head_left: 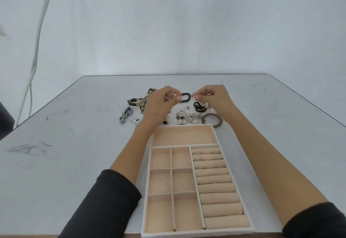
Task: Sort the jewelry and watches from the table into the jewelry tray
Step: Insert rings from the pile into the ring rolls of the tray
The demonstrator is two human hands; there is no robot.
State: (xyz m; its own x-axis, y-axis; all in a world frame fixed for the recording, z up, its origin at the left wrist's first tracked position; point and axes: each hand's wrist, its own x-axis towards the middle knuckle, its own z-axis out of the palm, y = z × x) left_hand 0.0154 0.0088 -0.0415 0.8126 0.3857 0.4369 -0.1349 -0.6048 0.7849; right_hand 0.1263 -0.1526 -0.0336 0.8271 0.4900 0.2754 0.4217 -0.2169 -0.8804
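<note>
A pink tray [215, 132] sits on the grey table [74, 153], close to the person. A few thin rings [197, 152] sit in the soft rolls on its right side, near the far end. The rest of the jewelry is on the table at 12 o'clock from the tray, just past its far edge. Both hands are over that pile. The left hand [161, 104] pinches a small gold hoop [180, 99] with its fingertips. The right hand [215, 100] pinches a second hoop [195, 97] the same way. A black bead bracelet [186, 97] shows between the two hands, and I cannot tell if it lies on the table. At 10 o'clock from the tray are a silver watch [125, 117] and a gold watch [139, 103] with a dark strap. At 1 o'clock, just beside the tray's far corner, lies a grey bead bracelet [211, 120]. A heap of silver bits [190, 119] lies near the tray's far edge.
</note>
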